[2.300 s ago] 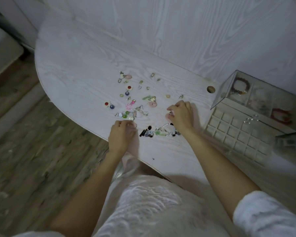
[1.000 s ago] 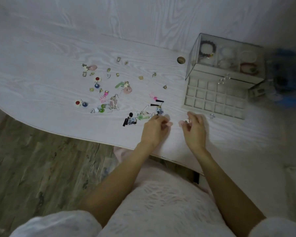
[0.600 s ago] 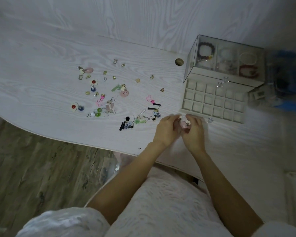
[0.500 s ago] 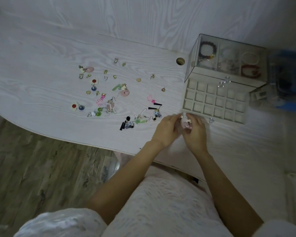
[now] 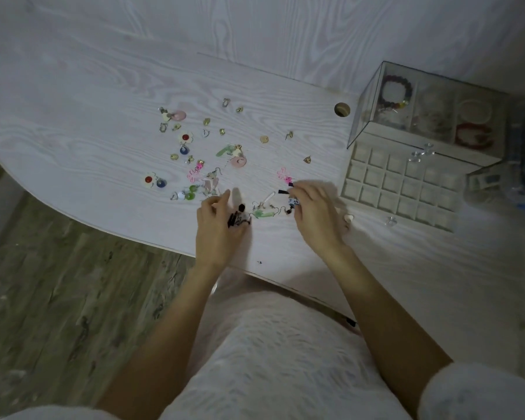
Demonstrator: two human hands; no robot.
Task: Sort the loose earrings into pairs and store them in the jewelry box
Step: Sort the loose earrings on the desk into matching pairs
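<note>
On the left of the white wood-grain counter (image 5: 73,122) lie the loose earrings (image 5: 194,153), scattered well apart: a cream flower with a red centre beside a blue bead (image 5: 153,180), pink knot pieces, green drops and small gold studs. Just right of that scatter the left hand (image 5: 217,225) hovers low over the counter with its fingers (image 5: 225,197) loosely curled; a black-and-white tassel earring (image 5: 238,218) lies at its fingertips, and whether it is pinched or merely touched cannot be told. Between the hands sits a pale green hook earring (image 5: 262,212). The right hand (image 5: 317,215), blurred, reaches over a similar blue-and-white earring (image 5: 291,204) with fingers bent, and the grip there is likewise unclear. A small cream piece (image 5: 348,219) rests just beside that wrist. Farther right stands the glass jewelry box (image 5: 431,116) with bracelets under its lid and its gridded drawer (image 5: 400,189) pulled open, the cells looking vacant. The step seems to be matching the two patterned tassel earrings. It would go best by pinching each by its hook rather than the tassel, lifting clear of the green hooks nearby so nothing snags, checking the patterns side by side, then lowering both into one cell of the drawer rather than dropping them from height.
</note>
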